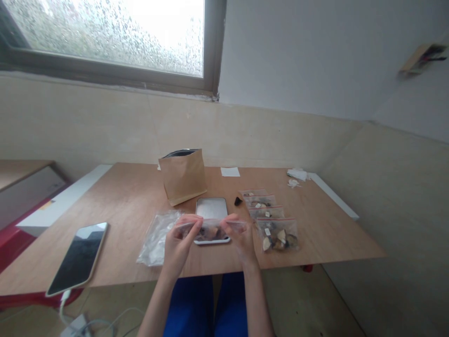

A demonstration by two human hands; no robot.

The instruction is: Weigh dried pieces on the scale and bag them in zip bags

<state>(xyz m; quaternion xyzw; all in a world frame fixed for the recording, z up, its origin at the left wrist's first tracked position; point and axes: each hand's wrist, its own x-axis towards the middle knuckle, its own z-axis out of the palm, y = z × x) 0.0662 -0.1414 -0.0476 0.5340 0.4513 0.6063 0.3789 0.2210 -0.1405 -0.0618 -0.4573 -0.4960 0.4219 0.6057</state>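
Two hands pinch one small clear bag over a metal tray.
Left hand (178,243) and right hand (242,238) each grip an end of the filled zip bag (210,230), held above the tray (211,208); four filled bags (270,217) lie just right, a brown pouch (183,175) behind. No writing is legible.

Wooden table (133,196). Brown paper pouch (183,175) stands upright, top open, at 12 o'clock of the metal scale (211,208). Phone (78,257), screen dark, at 8 o'clock near the table edge; white cable (63,304) hangs from it. Row of four filled zip bags (268,217) at 3 o'clock. Small dark piece (238,201) just beside the scale. White paper slip (230,172) at 1 o'clock. Rain-spotted window (115,32) above.
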